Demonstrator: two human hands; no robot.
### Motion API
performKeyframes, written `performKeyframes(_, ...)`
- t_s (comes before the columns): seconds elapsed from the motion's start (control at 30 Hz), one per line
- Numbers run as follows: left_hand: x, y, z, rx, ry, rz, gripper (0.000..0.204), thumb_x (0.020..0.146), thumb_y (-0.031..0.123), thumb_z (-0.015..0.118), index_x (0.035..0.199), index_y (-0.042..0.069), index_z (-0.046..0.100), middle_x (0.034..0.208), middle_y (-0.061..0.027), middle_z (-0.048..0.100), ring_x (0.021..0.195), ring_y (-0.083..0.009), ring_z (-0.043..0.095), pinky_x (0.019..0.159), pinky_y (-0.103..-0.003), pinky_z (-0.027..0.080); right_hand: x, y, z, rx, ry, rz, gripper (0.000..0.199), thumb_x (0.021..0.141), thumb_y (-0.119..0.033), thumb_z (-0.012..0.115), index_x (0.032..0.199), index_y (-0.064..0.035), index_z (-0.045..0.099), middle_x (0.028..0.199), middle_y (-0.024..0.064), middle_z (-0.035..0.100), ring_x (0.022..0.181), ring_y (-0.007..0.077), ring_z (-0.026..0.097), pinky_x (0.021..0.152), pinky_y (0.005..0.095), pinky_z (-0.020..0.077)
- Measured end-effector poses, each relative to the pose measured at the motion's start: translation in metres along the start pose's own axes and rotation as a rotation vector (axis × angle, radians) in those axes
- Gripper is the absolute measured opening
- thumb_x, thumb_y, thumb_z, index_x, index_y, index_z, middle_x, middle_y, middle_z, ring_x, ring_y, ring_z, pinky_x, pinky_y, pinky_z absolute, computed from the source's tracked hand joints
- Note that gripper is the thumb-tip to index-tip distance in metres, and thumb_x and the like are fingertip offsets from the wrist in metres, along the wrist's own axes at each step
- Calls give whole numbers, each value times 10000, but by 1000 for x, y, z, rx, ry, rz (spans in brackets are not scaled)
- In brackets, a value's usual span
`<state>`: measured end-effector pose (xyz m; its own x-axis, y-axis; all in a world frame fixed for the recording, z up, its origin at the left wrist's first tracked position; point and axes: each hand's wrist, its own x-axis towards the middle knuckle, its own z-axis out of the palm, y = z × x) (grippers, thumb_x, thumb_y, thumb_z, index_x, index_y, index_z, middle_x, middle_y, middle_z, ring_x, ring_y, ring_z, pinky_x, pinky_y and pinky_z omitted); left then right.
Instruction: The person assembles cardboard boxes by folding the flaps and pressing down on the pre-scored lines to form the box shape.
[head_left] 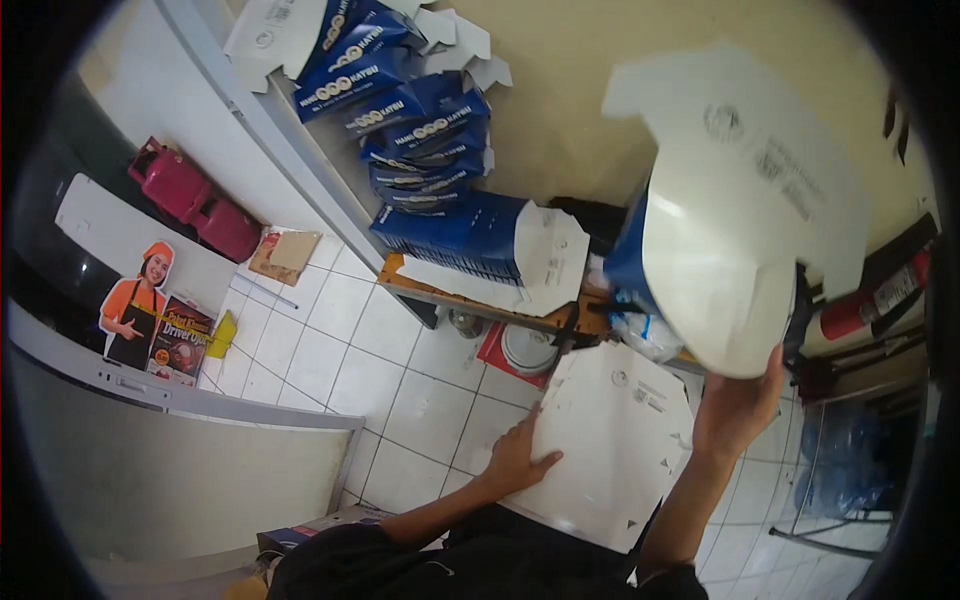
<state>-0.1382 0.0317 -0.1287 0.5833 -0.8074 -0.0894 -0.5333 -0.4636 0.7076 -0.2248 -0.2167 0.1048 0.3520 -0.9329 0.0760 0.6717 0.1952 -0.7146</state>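
Near our lap, we are pressing the left hand (515, 455) flat and open on a flat carton blank (610, 450) while the right hand (735, 405) is gripping a raised folded carton (725, 250), which may be slipping from its edge-only hold.

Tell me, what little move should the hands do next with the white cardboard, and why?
Probably lower the raised box blank onto the flat cardboard sheet. The right hand holds it up by its bottom edge alone, while the left hand presses the sheet flat.
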Motion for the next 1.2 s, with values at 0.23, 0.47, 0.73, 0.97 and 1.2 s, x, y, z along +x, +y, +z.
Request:
performKeyframes(0.23,0,0,2,-117,54,44,1017,867,426,777,1545,-110,241,1316,-359,565,1175,-526,580,1001,-579,469,55,5,37,-82,-76,-55,508,1018,-439,595,1377,-83,556,1338,94,624,1229,236,602,942,449,558)
performKeyframes(0.47,0,2,-1,-85,17,15,1018,884,444,756,1550,-112,223,1336,-361,545,1193,-529,569,989,-605,463,100,120,29,-23,-97,219,446,992,-428,625,1291,-98,610,1230,70,638,1113,222,627,864,419,560)
performKeyframes(0.73,-1,7,-5,-64,29,18,1000,891,390,764,1552,-115,209,1366,-373,526,1216,-528,556,1040,-576,446,136,240,-40,-464,-4,569,810,1030,-499,590,1609,-47,249,1607,199,345,1408,419,438,1064,466,520)
performKeyframes(0.97,-14,2,-9,-194,22,-82,916,891,298,783,1505,-157,278,1339,-355,562,1172,-531,576,1034,-550,458,14,112,-105,-980,-271,333,549,1013,-338,667,1430,-5,540,1421,184,555,1269,288,592,990,407,536)
performKeyframes(1.2,37,3,-40,-23,312,194,661,860,128,750,1446,-19,481,1334,-233,583,1255,-430,532,1077,-508,411,-155,26,-209,-1493,243,191,556,996,-282,679,1463,-43,497,1364,194,539,1285,346,527,1001,466,485)
